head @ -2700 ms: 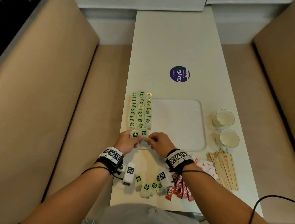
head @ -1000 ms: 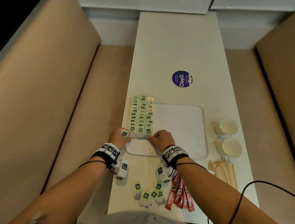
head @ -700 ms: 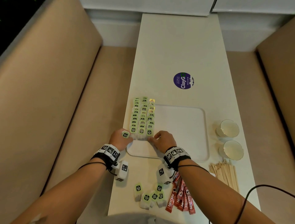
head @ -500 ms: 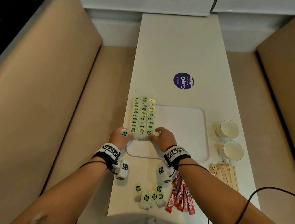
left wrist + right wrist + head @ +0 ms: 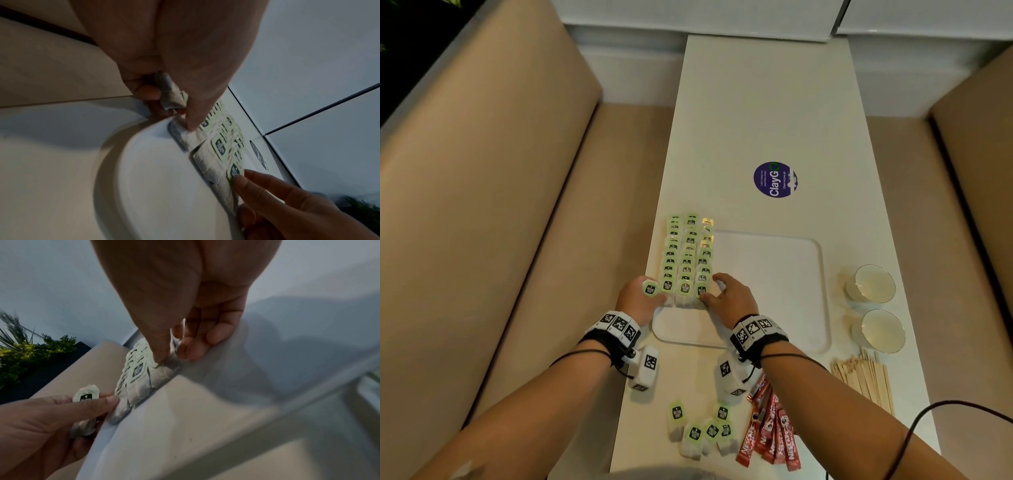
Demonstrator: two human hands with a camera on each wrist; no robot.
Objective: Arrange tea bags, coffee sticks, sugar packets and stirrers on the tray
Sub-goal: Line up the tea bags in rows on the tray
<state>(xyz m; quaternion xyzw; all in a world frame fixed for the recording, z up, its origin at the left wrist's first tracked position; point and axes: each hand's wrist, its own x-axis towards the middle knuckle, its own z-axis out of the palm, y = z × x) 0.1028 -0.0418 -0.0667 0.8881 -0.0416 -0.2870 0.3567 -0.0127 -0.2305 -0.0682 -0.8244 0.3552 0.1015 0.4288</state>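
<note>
A white tray [image 5: 767,291] lies on the table, with three columns of green-tagged tea bags [image 5: 688,253] along its left side. My left hand [image 5: 640,299] is at the near end of the left column. Its fingers curl round a spare tea bag [image 5: 170,95], and its thumb presses the nearest bag of that column. My right hand [image 5: 726,294] is at the near end of the right column. Its thumb and fingertips pinch the nearest tea bag [image 5: 162,369] there. Several loose tea bags [image 5: 698,430] and red coffee sticks [image 5: 770,435] lie by the front edge.
Wooden stirrers [image 5: 863,377] lie right of my right forearm. Two white cups [image 5: 871,282] stand right of the tray. A purple sticker [image 5: 775,180] marks the table beyond the tray. Beige benches flank the table. The tray's right part is bare.
Both hands carried tea bags forward from in front of the tray to the near end of the columns. Over the last second my right fingers crept slightly forward along the right column.
</note>
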